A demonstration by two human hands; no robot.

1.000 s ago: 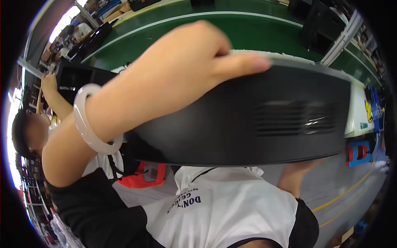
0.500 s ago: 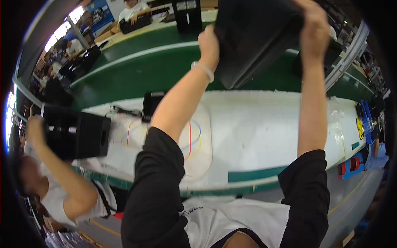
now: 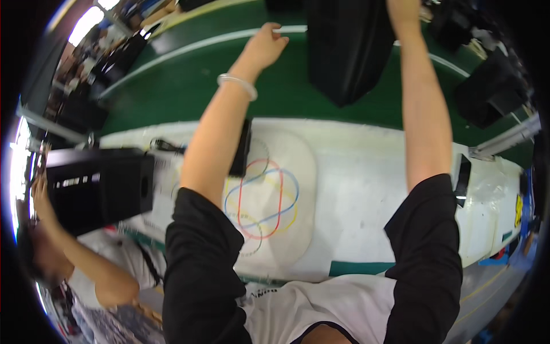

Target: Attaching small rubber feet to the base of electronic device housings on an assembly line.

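A tall black box-shaped cabinet (image 3: 346, 57) stands on the green belt (image 3: 275, 94) beyond the white work table, its top cut off by the picture's upper edge. Left of it, my left hand (image 3: 264, 49) hangs over the belt, clear of the cabinet. Its fingers are apart and hold nothing, and a pale bracelet circles the wrist. My right hand (image 3: 405, 16) is against the cabinet's right side at the upper edge. The right fingers are mostly out of sight, so their grip does not show.
The white table (image 3: 361, 195) carries a mat with coloured loops (image 3: 303, 229), a flat black device (image 3: 242, 150) and a cable (image 3: 166, 145). At left, a co-worker's arm (image 3: 86, 252) reaches to another black cabinet (image 3: 109, 183). More black cabinets (image 3: 490, 89) stand far right.
The black cabinet, tilted between both hands before, now stands upright on the belt. My left hand has let go and moved left; my right hand has stayed at its side.
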